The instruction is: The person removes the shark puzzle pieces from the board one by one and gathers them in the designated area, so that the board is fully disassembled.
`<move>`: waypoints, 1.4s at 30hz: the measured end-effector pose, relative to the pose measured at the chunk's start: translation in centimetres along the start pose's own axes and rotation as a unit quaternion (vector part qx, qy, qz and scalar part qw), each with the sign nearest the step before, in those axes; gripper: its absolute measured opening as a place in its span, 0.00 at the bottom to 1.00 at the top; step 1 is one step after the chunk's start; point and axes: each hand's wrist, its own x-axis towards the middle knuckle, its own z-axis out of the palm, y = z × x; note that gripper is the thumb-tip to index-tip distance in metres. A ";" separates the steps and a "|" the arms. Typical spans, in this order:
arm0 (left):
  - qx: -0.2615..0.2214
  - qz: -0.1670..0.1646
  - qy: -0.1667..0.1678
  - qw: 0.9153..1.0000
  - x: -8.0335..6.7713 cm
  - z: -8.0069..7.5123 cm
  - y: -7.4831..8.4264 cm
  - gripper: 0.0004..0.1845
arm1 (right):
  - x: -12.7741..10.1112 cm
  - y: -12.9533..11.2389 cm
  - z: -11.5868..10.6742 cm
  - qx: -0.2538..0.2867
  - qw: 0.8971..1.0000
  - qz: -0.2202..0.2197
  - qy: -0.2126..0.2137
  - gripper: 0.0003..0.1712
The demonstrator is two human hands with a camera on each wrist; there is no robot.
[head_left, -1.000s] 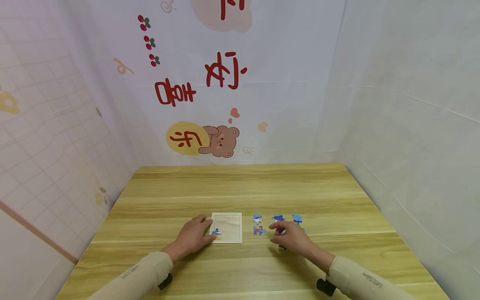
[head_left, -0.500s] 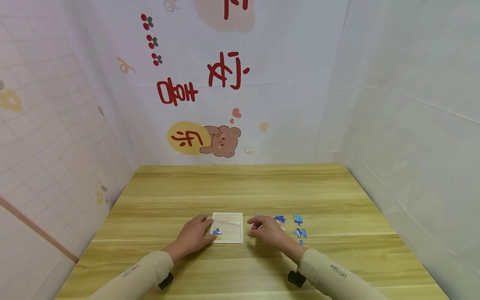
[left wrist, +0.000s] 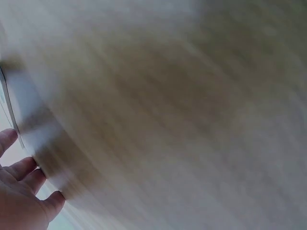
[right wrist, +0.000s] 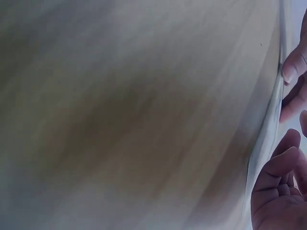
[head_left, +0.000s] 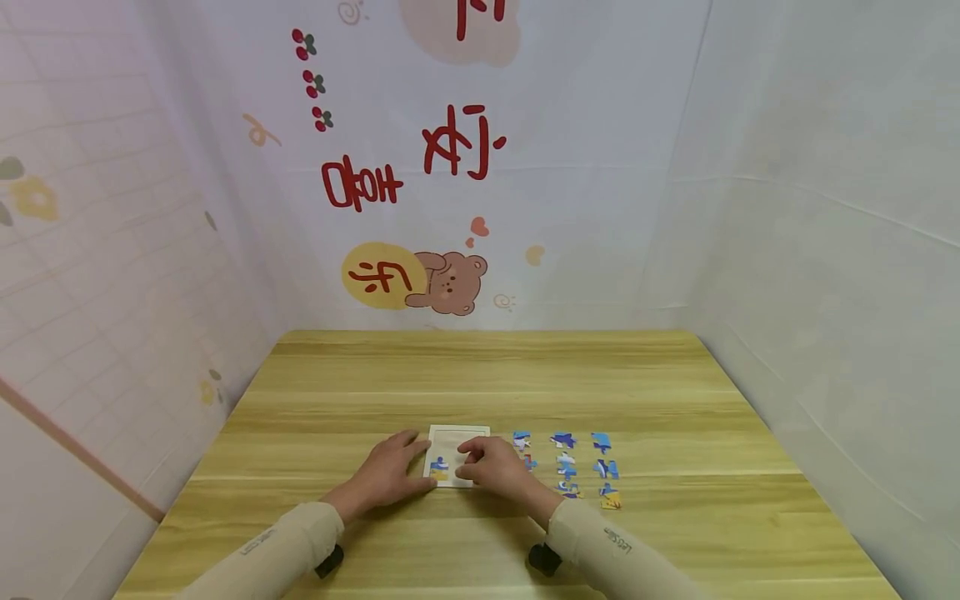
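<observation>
Low in the centre of the head view, a white puzzle tray [head_left: 459, 435] lies flat on the wooden table [head_left: 480, 375]. The left hand [head_left: 390, 473] rests at the tray's left edge, fingers stretched and relaxed against it, gripping nothing; the left wrist view, blurred, shows its fingertips [left wrist: 29, 167] by a pale edge. The right hand [head_left: 491, 467] lies over the right and lower part of the tray with its fingers bent down onto it; whether it pinches a piece cannot be told, and the blurred right wrist view shows only curled fingers [right wrist: 283, 163] beside the tray's rim. One blue piece [head_left: 438, 467] sits in the tray's lower left corner, between the two hands. Just right of the right hand, the loose puzzle pieces [head_left: 581, 465] lie in rows on the table, blue with touches of red and yellow.
</observation>
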 end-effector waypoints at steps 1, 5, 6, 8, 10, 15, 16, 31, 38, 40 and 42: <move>-0.001 0.003 0.001 1.000 0.0 0.0 -0.1 0.37 | 0.1 -0.1 0.3 0.004 1.000 -0.001 0.000 0.18; -0.005 0.013 0.002 1.000 0.0 0.2 -0.1 0.37 | 0.3 -0.1 1.2 0.001 1.000 0.001 0.000 0.16; -0.003 0.015 0.002 1.000 0.0 0.2 -0.1 0.37 | 0.4 -0.1 1.3 -0.004 1.000 0.001 0.002 0.16; 0.002 0.016 -0.002 1.000 0.1 0.3 -0.1 0.37 | 0.4 -0.1 1.5 -0.020 1.000 0.002 0.003 0.15; 0.003 0.017 -0.002 1.000 0.1 0.4 -0.1 0.37 | 0.4 -0.1 1.6 -0.035 0.999 0.001 0.006 0.15; 0.003 0.021 0.000 1.000 0.1 0.3 0.0 0.37 | 0.5 0.0 1.7 -0.080 0.997 -0.015 0.003 0.15; 0.004 0.021 0.000 1.000 0.1 0.2 0.0 0.37 | 0.5 0.0 1.7 -0.088 0.996 -0.019 0.002 0.15; -0.007 0.019 0.008 1.000 -0.3 0.0 0.1 0.36 | 1.0 -0.5 2.2 -0.058 0.998 -0.028 0.007 0.15; -0.003 0.022 0.014 1.000 -0.3 0.0 0.1 0.35 | 1.2 -0.6 2.6 -0.047 0.999 -0.016 0.020 0.14; -0.001 0.022 0.015 1.000 -0.3 0.2 -0.1 0.36 | 1.3 -0.7 2.6 -0.051 0.998 -0.021 0.024 0.13; 0.001 0.022 0.015 1.000 -0.2 0.3 -0.2 0.36 | 1.3 -0.7 2.6 -0.053 0.998 -0.020 0.027 0.13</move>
